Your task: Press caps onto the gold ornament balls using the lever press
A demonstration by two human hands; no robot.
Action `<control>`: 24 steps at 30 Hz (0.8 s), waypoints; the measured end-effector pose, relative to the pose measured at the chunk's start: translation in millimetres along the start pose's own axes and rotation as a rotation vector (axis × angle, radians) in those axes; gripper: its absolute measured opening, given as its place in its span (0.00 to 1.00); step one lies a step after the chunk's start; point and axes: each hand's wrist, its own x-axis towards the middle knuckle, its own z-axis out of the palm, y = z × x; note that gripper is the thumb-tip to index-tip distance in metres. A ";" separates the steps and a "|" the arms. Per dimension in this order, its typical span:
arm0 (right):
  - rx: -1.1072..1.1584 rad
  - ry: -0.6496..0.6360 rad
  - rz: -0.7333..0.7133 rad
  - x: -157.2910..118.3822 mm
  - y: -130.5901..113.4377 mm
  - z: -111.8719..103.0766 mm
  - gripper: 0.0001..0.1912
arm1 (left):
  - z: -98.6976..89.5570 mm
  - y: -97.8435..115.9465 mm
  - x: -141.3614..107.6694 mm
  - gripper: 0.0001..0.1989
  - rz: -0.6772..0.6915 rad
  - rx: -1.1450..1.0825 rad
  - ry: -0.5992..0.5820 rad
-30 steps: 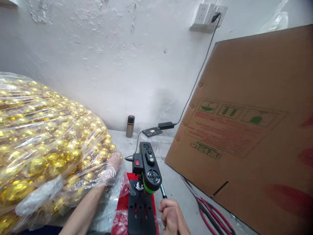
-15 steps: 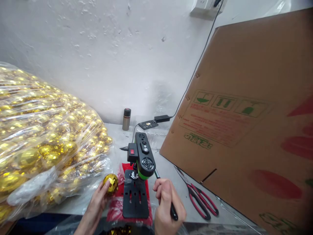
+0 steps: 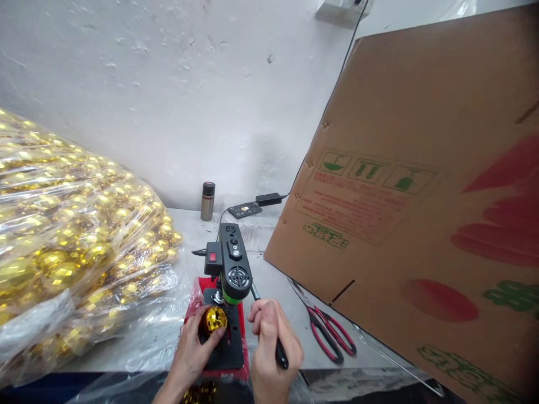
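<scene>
A gold mirrored ball [image 3: 216, 318] is gripped between the thumb and fingers of my left hand [image 3: 191, 348], over the black base plate [image 3: 229, 350] of a small bench drill press [image 3: 234, 264]. The ball sits just in front of and below the green-ringed drill head. My right hand [image 3: 273, 348] is closed around a lever handle [image 3: 281, 354] with a black grip, on the machine's right side. What lies directly under the drill head is partly hidden by the head and the ball. Red cloth or plastic [image 3: 197, 294] shows beneath the base plate.
A large clear bag of gold balls [image 3: 84, 241] fills the left. Red-handled scissors [image 3: 332, 334] lie right of my right hand, beside a big cardboard box [image 3: 379, 168]. Behind the machine stand a small bottle [image 3: 208, 202] and a power adapter [image 3: 268, 199] with its cable.
My left hand has carried the gold ball rightward from beside the machine to over its base plate. My right hand still grips the lever. The whole view has shifted slightly.
</scene>
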 end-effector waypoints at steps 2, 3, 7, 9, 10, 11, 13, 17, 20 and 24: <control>0.003 0.000 -0.006 -0.2 -0.4 0.2 0.19 | 1.6 -1.9 0.2 0.31 0.068 0.103 0.022; 0.003 0.000 -0.007 -0.6 -0.5 0.2 0.19 | 2.3 -2.7 0.2 0.30 0.099 0.139 0.024; 0.001 0.000 -0.012 -3.5 -0.2 -0.1 0.18 | 2.3 -4.2 0.6 0.26 0.203 0.218 0.005; 0.007 0.006 -0.016 -5.2 0.3 -0.3 0.18 | 0.8 -4.5 0.6 0.26 0.232 0.240 0.023; 0.011 0.011 -0.019 -5.9 0.7 -0.3 0.18 | -0.3 -4.6 0.4 0.26 0.242 0.245 0.034; 0.015 0.016 -0.020 -6.6 1.1 -0.3 0.18 | -1.6 -4.5 -0.2 0.26 0.249 0.244 0.036; 0.016 0.024 -0.016 -7.6 1.8 -0.2 0.17 | -5.6 -3.8 -1.8 0.26 0.260 0.219 0.010; 0.000 0.024 -0.010 -9.0 2.4 -0.4 0.18 | -18.9 0.2 -2.5 0.28 0.152 0.081 -0.064; 0.001 0.028 -0.019 -9.7 1.6 -0.7 0.18 | -29.1 4.1 2.4 0.32 -0.027 -0.047 -0.083; -0.003 0.027 0.004 -9.0 -0.2 -0.7 0.18 | -34.1 8.8 9.1 0.38 -0.128 -0.207 -0.158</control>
